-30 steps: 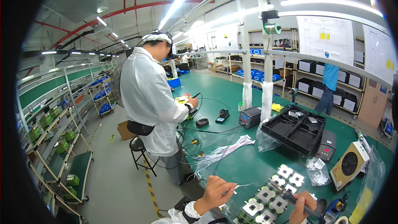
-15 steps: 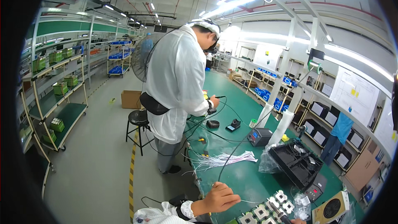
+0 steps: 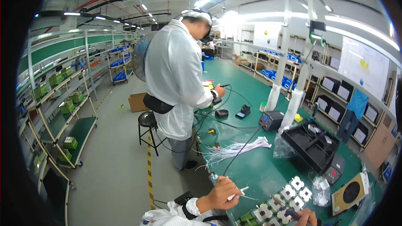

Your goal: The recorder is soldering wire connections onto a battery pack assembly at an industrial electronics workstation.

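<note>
My left hand (image 3: 222, 193) is closed, pinching a thin strand of solder wire (image 3: 250, 198) and what looks like a small white stick-like piece (image 3: 238, 193). My right hand (image 3: 307, 216), partly cut off by the lower edge, is wrapped around the dark handle of a soldering iron (image 3: 292, 213). Its metal end reaches over a block of battery cells (image 3: 263, 212) with white square tops and green sides. The iron's tip is blurred, so contact with the block is unclear. My left hand is beside the block, above the bench's near edge.
On the green bench (image 3: 251, 171) lie a bundle of white wires (image 3: 243, 148), a black tray (image 3: 312, 144), a clear bag (image 3: 321, 191) and a small fan unit (image 3: 350, 193). A soldering station (image 3: 271, 120) stands farther back. A co-worker (image 3: 176, 75) stands at the left beside a stool (image 3: 147, 119).
The view has shifted, so bench things sit farther right and lower in the picture. A white piece now shows at my left fingers. My right hand still holds the soldering iron over the cells.
</note>
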Demonstrator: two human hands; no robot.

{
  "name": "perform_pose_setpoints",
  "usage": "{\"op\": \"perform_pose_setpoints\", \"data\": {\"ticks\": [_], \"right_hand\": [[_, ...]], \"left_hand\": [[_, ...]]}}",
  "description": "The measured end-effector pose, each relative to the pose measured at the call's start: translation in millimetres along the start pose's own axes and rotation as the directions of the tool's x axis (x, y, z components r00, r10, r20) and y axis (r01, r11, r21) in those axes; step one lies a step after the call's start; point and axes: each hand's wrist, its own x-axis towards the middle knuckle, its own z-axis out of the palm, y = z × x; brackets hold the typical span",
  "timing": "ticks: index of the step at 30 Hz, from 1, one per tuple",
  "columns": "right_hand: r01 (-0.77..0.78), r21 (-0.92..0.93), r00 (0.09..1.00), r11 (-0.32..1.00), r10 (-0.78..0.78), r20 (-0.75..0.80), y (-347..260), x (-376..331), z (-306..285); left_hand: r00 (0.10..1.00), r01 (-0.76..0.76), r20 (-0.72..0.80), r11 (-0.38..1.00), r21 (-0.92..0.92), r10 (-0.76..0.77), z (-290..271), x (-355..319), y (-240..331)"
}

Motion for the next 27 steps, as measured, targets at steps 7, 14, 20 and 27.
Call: {"op": "perform_pose_setpoints", "data": {"ticks": [7,14,20,27], "right_hand": [[0.013,-0.094,0.97,0.995,0.011,0.242,-11.4,7.7,-15.8],[0.108,-0.1,0.945,0.989,-0.071,0.319,-30.7,21.2,-2.5],[0.041,-0.111,0.986,0.993,-0.022,0.166,-36.5,23.3,2.9],[0.022,-0.058,0.984,0.998,-0.011,0.175,-23.5,24.3,-1.5]], "left_hand": [[1.0,-0.016,0.027,1.0,0.01,0.015,1.4,6.0,-0.8],[0.988,-0.019,0.15,1.0,-0.012,0.021,7.2,-3.5,3.4],[0.982,-0.097,0.168,0.993,0.061,0.086,8.9,16.3,4.4],[0.997,-0.029,0.072,0.999,0.033,0.027,5.0,6.1,1.8]]}}
